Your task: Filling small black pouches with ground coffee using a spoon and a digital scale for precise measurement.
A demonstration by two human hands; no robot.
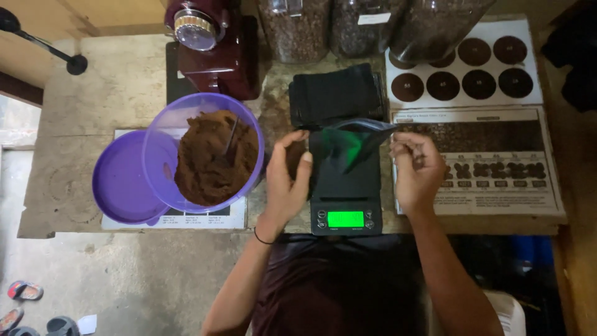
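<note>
My pouch [345,149] was black, green inside. The scale [346,219] was black with a green-lit display. The tub [205,155] and its lid [121,180] were purple, the powder [211,162] brown.

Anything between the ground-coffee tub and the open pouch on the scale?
Only the left hand, which sits between the purple tub and the black pouch, holding the pouch's left edge. The right hand is at the far edge. Nothing else visible.

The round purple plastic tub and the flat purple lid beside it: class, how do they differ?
The round purple plastic tub is translucent, deep and holds brown ground powder with a scoop; the flat purple lid is opaque, shallow and bare. The tub overlaps the lid's right edge. Both are round, purple and lie left of the left hand.
</note>
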